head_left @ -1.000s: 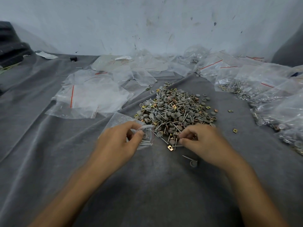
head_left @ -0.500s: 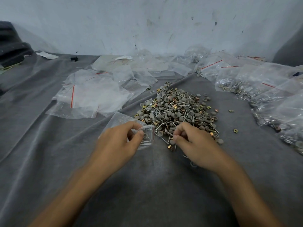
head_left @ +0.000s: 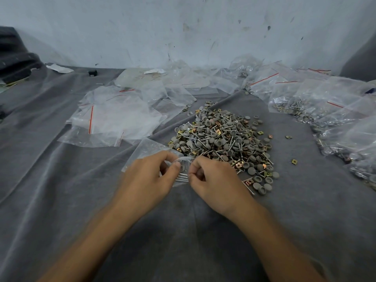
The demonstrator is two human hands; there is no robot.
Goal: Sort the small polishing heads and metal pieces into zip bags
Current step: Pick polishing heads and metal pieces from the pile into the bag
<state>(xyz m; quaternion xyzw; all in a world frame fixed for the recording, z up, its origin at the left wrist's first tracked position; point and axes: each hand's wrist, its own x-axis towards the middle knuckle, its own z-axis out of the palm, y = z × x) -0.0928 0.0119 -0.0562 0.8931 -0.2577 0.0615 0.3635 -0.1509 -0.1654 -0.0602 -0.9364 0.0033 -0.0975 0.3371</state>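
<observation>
Pinching the bag (head_left: 147, 150), my left hand (head_left: 146, 180) holds its mouth. My right hand (head_left: 215, 181) curls there; holding what, I can't tell.

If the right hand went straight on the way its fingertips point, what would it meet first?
The right hand would likely meet the small zip bag held by the left hand; depth unclear.

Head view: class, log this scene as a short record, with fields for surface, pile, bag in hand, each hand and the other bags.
cloth: grey, creased, covers the surface
pile: grey heads, pins and metal squares, mixed
bag: clear, a few pins inside
left hand: pinches the bag's mouth
right hand: fingers curled at the bag's mouth; what they hold is hidden
empty bags: left of the pile
filled bags: right of the pile
</observation>
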